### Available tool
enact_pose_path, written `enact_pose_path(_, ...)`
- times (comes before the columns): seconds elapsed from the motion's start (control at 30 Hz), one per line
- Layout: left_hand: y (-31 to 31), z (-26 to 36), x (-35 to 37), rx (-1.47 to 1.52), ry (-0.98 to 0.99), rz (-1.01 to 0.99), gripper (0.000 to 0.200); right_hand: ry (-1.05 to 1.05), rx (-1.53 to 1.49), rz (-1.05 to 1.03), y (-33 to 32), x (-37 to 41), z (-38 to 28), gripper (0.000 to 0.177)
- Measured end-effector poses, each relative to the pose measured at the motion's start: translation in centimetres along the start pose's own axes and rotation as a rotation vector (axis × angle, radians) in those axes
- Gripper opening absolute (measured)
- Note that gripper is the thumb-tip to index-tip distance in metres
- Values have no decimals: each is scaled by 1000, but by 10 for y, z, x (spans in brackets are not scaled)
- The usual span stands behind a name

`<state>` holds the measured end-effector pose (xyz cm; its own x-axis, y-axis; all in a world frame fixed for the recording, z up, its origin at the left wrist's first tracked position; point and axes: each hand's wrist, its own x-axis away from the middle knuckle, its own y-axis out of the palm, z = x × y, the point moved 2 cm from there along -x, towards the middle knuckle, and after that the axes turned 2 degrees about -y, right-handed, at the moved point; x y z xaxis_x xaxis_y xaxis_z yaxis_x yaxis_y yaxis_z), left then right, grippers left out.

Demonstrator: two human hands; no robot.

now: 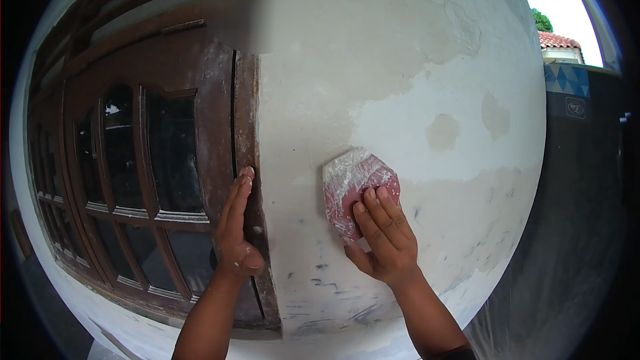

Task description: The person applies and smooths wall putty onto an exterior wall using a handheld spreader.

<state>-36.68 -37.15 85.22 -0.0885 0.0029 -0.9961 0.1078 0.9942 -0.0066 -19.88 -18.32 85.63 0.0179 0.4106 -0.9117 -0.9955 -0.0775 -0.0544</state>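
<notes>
My right hand [385,237] presses a flat, angular reddish piece [348,190] against the wall, fingers laid along its face and thumb at its lower edge. White plaster-like smears cover much of that piece, thickest along its top. To the left, my left hand [235,227] rests at the brown wooden window frame [248,133], fingers stretched upward and holding nothing. Its fingertips are whitened. The wall [313,93] between and around both hands shows greyish-beige patches beside whiter areas, with dark scuffs lower down.
A wooden window [137,153] with several dark glass panes fills the left side. On the right, past the wall's edge, stands a dark panel [567,207] with a blue patterned strip [567,81]. A tiled roof [559,41] shows farther off.
</notes>
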Motion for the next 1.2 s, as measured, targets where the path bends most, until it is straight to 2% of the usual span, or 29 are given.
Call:
enact_pose_path(0.07,-1,0,-2,24,0,-6,114,-16,10,-23,7,-14,5,51)
enact_pose_path(0.27,-3,5,-2,19,-39,-30,112,63,-31,-75,-1,26,-6,49)
enact_pose_path(0.37,-1,2,-2,8,-20,-13,113,35,-30,10,0,11,-9,49)
enact_pose_path(0.5,-2,1,-1,17,-28,-2,113,66,-1,-43,11,-6,1,51)
enact_pose_path(0.7,0,2,-1,-9,-9,-1,114,79,-6,-57,1,20,-16,52)
enact_pose_path(0.8,-1,2,-2,19,-26,3,111,36,6,-17,6,-6,-12,50)
enact_pose_path(0.87,-1,4,-2,22,-26,5,111,-34,-1,-81,12,-16,-10,48)
enact_pose_path(1.07,1,0,0,-12,-7,19,114,-17,42,-78,2,29,-18,48)
enact_pose_path(1.2,1,0,0,-8,10,25,112,-30,66,-68,7,-4,-13,49)
